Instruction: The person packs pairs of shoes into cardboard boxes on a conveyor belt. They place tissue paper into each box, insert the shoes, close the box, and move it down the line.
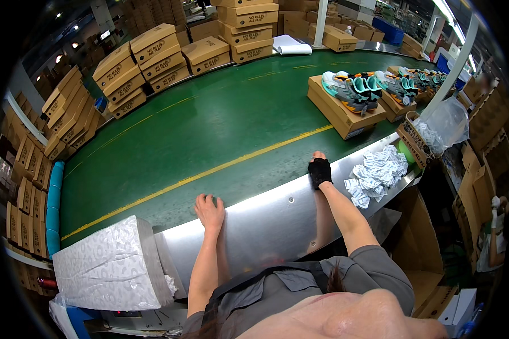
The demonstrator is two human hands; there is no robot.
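Observation:
My bare left hand (210,212) rests on the near edge of a green conveyor belt (209,130), where it meets a metal ledge (254,220). Its fingers are a little apart and hold nothing. To the right, my right hand (320,170) wears a black fingerless glove and lies at the same edge. Its fingers look curled in and close together, with nothing seen in them. Nearest to it is a heap of small white packets (379,172) on the ledge. Beyond the hand, a grey, teal and orange pair of sneakers (353,90) sits on a brown shoebox (345,116).
More sneakers (398,87) on boxes line the belt's right side. A stack of patterned white tissue paper (107,265) stands at the left end of the ledge. Stacked shoeboxes (158,56) line the far side. A metal post (449,73) rises at the right, beside a plastic bag (444,121).

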